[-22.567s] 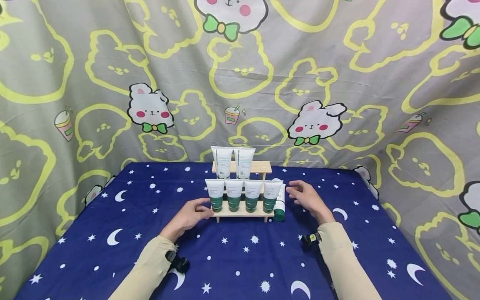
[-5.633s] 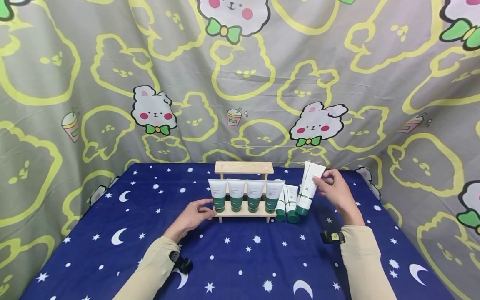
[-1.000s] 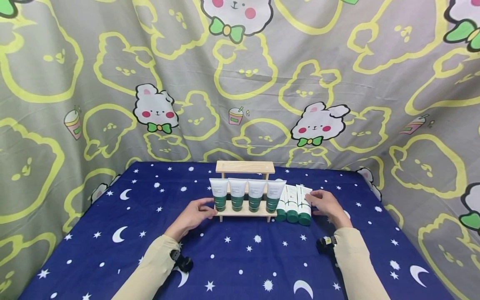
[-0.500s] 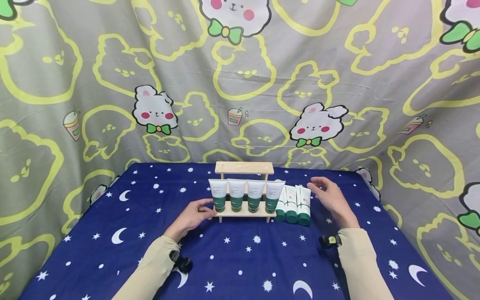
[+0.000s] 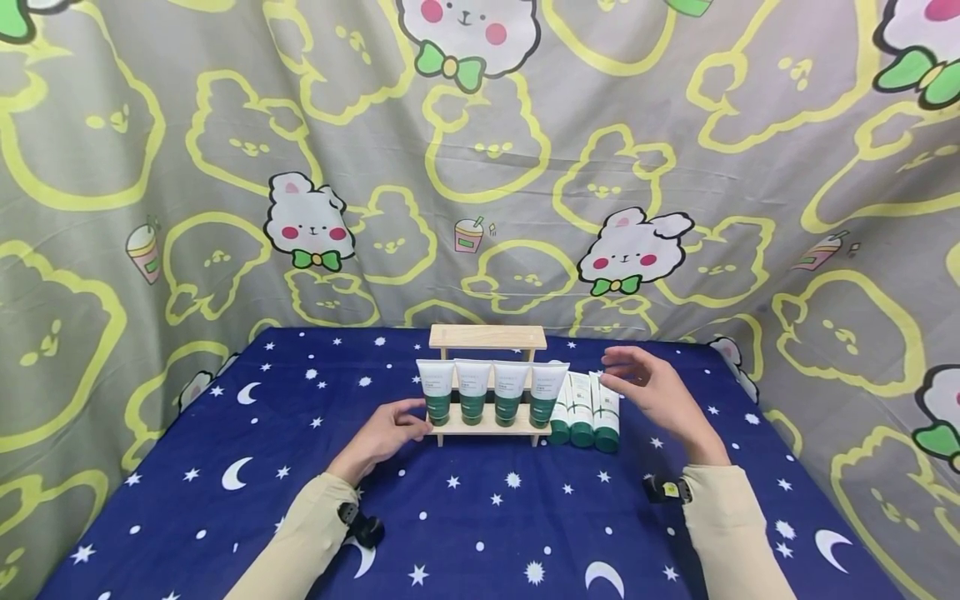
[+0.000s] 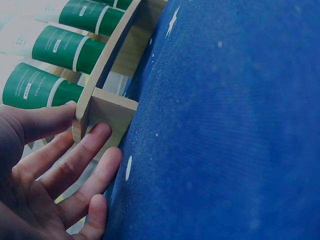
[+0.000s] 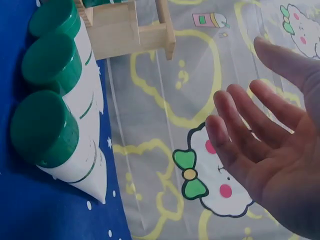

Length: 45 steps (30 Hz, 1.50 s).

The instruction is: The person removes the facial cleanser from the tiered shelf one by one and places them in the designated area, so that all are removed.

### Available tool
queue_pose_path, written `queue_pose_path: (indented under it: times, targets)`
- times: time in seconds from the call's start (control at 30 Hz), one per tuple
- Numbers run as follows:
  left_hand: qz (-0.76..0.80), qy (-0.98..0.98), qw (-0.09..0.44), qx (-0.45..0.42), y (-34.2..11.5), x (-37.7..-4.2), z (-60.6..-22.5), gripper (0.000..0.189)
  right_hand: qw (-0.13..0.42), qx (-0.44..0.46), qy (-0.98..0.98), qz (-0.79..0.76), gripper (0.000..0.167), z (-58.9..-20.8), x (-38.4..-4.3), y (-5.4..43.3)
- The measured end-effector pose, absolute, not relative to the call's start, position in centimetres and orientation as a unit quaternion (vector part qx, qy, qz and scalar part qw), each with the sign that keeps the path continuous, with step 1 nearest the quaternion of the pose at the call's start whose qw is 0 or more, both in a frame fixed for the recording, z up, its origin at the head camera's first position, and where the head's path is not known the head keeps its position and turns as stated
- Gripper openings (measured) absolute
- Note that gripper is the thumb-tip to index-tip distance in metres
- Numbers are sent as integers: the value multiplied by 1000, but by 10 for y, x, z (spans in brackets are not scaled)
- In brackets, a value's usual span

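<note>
- Leftmost, the left hand (image 5: 386, 432) pinches the wooden stand (image 5: 487, 336) by its lowest step (a jerk there might topple the row on it).
- Along it, four standing tubes (image 5: 472, 392), caps down, white above green.
- Beside the stand, three lying tubes (image 5: 581, 404), side by side, mostly white, green-capped.
- Rightmost, the right hand (image 5: 654, 392) hovers near them, empty, fingers loosely bent and apart.

White-and-green squeeze tubes (image 5: 580, 407) beside the right hand (image 5: 656, 396), pale-tan tiered stand (image 5: 487, 337) at the left hand (image 5: 382, 437), navy tablecloth (image 5: 468, 529) with white stars and moons
</note>
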<state>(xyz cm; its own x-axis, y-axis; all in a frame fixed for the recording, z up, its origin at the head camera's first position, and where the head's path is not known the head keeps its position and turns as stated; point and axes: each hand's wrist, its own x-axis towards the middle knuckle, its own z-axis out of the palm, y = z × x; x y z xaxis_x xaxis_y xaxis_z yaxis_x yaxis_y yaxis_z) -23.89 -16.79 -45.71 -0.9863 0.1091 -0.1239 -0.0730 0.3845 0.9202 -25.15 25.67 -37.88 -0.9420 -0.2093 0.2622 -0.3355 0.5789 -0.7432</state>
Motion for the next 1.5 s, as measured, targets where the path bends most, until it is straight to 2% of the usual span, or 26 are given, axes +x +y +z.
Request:
queue_pose_path:
  times: [0.63, 1.5]
  targets:
    - [567, 820, 79, 27, -169, -238, -457, 53, 61, 187, -870, 452, 42, -397, -254, 227]
    - [564, 822, 76, 28, -169, -240, -457, 53, 35, 185, -858, 479, 38, -421, -255, 196]
